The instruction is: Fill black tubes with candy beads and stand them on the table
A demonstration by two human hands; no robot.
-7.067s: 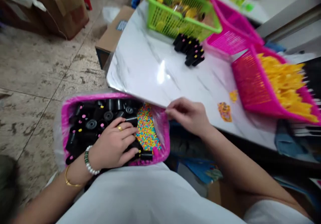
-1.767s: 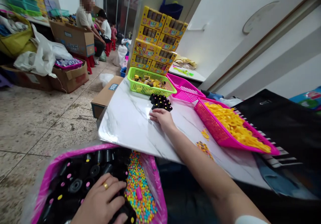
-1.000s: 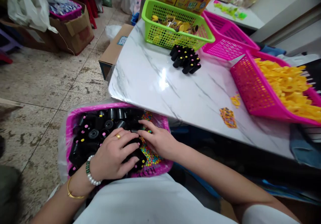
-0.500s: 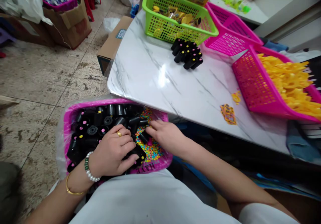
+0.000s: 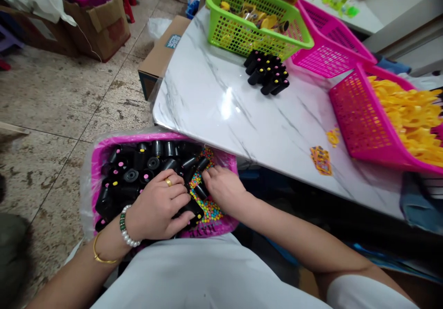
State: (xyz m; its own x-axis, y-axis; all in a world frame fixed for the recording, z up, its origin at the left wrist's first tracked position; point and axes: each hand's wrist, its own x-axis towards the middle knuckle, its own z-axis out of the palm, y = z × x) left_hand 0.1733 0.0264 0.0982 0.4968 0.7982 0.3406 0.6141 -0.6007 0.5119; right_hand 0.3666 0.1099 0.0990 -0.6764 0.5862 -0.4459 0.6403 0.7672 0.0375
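A pink basket (image 5: 95, 175) lined with clear plastic stands against my body. It holds many black plastic cylinders (image 5: 130, 175), several with pink or yellow dots on their ends, and small multicoloured beads (image 5: 212, 212) on the right side. My left hand (image 5: 164, 205), wearing a ring and bracelets, curls over a black cylinder (image 5: 194, 209) with a yellow dot; the palm hides most of it. My right hand (image 5: 223, 188) reaches in at the basket's right side with bent fingers among the beads. Its fingertips are hidden, beside a loose black cylinder (image 5: 200, 190).
On the marble-patterned table (image 5: 207, 101) stand a cluster of black cylinders (image 5: 266, 72), a green basket (image 5: 256, 43) with yellow parts, and a pink basket (image 5: 367, 124) of yellow pieces. Small printed cards (image 5: 321, 160) lie nearby. A cardboard box (image 5: 159, 50) sits beside the table.
The view has shifted slightly, moving the table things right in the picture. My right hand has drawn its fingers in a little. My left hand keeps its place over the cylinders.
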